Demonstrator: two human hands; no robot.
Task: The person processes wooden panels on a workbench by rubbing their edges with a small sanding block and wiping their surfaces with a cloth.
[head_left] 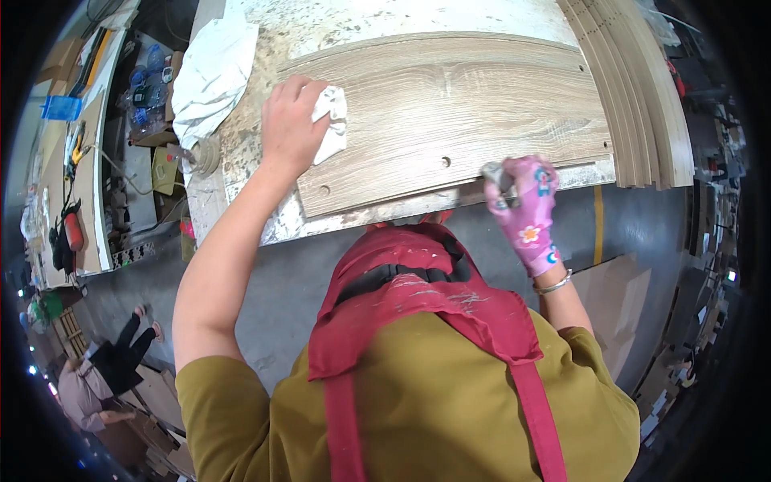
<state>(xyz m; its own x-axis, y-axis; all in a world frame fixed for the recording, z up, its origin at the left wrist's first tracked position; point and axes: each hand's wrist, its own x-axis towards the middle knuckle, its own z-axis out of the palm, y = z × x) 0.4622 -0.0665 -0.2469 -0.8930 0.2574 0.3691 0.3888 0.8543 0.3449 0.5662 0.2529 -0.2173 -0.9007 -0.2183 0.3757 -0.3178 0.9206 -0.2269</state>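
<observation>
A wood-grain board [458, 104] with small round holes lies flat on the paint-spattered workbench [257, 205]. My bare left hand [293, 120] is closed on a crumpled white cloth [333, 132], pressed to the left end of the board. On my right hand [526, 205] is a pink glove with flower prints. Its fingers are curled round a small greyish wad [496, 173] at the near edge of the board. What that wad is made of I cannot make out.
More wood-grain boards [630, 96] stand side by side along the right end of the bench. A white cloth [213, 76] lies at the far left beside a roll of tape [207, 157]. Left of the bench, a shelf holds plastic bottles [148, 96]. Another person [96, 386] is at lower left.
</observation>
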